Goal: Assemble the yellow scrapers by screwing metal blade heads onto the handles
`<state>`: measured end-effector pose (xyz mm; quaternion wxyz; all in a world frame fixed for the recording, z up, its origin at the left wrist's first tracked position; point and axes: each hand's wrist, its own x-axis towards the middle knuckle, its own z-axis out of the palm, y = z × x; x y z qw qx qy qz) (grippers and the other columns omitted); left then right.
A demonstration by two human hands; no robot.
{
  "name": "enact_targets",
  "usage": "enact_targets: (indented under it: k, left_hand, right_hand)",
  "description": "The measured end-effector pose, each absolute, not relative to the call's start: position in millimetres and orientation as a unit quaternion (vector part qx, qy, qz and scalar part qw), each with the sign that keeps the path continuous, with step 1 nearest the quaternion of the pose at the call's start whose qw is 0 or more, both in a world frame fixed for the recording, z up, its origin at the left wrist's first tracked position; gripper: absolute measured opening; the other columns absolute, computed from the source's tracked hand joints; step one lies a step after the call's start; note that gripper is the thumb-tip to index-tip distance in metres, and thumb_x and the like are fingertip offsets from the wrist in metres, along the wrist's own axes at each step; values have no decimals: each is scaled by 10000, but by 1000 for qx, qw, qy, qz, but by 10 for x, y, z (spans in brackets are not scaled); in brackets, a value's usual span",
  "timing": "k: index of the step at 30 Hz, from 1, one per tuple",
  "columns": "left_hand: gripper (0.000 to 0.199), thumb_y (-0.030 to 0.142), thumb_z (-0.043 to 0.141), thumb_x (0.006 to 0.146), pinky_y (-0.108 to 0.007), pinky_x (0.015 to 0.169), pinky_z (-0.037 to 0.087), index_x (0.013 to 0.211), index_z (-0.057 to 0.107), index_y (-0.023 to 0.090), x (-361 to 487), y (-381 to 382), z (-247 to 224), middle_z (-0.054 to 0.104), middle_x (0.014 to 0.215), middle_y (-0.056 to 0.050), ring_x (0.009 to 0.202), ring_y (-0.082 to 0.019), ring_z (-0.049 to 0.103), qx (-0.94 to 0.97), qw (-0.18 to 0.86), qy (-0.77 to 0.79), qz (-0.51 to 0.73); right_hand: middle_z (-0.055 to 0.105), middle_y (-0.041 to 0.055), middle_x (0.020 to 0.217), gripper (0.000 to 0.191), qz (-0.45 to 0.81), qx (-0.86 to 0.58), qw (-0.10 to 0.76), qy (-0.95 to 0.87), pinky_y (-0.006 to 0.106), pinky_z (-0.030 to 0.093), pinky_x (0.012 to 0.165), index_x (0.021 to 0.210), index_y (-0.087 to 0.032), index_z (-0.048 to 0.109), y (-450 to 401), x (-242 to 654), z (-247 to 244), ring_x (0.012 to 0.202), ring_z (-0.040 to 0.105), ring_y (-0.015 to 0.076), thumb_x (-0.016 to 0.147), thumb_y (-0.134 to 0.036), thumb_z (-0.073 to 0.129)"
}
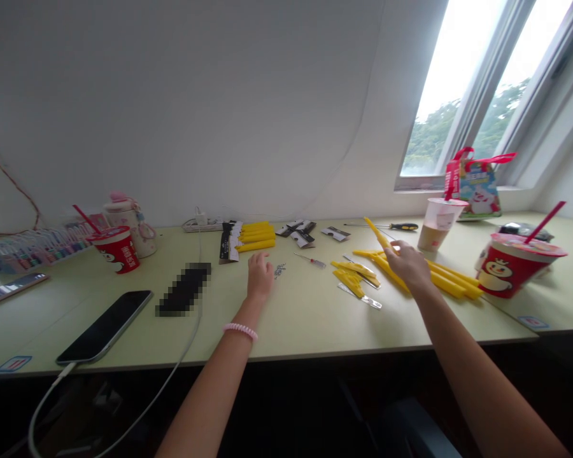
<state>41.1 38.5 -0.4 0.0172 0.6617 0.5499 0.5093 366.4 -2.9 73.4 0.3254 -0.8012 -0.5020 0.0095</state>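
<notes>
My right hand is closed around a long yellow plastic handle piece, its tip pointing up and left. Beneath and beside that hand lie several more long yellow pieces. Just left of them is a small pile of shorter yellow pieces with flat metal strips. My left hand rests on the table with loosely bent fingers and nothing visible in it. Close to its right side is a cluster of tiny metal parts. A small screwdriver lies between the hands.
Yellow pieces in black-and-white cards lie at the back, beside loose cards. A longer screwdriver lies near the wall. Cups stand right, another cup left. A phone with a white cable lies front left.
</notes>
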Motion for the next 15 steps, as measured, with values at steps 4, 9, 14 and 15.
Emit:
enact_targets:
  k: [4,9,14,15]
  left_hand:
    - [241,168,403,782,-402,925,351,968,552,132,419,384,13,573,1004,-120,1014,-233,474,667,59,535,515]
    - [285,340,384,835,-367,829,416,982,563,174,464,337,47,622,954,-91,890,-198,564,661,200,462,556]
    - [408,466,411,807,-308,717,463,1058,537,171,532,271,103,642,846,-83,806,-178,597,572,328,411,629]
    - [437,486,420,796,-305,699,471,1073,525,163,537,269,117,644,858,-90,802,-180,603,550,365,399,637]
  right_hand:
    - [638,111,951,446,225,-660,445,-562,286,450,677,1145,-149,524,-77,3500,728,841,587,211,785,-393,424]
    - [643,66,973,441,472,-445,423,-633,255,453,618,1177,-198,496,-169,2967,628,751,579,162,804,-413,399]
    - [636,59,913,425,379,-440,397,-711,265,437,618,1171,-209,511,-142,2449,509,778,562,170,812,-416,417]
    - [630,57,893,416,323,-454,397,-729,274,433,625,1159,-215,524,-138,2361,482,757,555,169,799,-408,449]
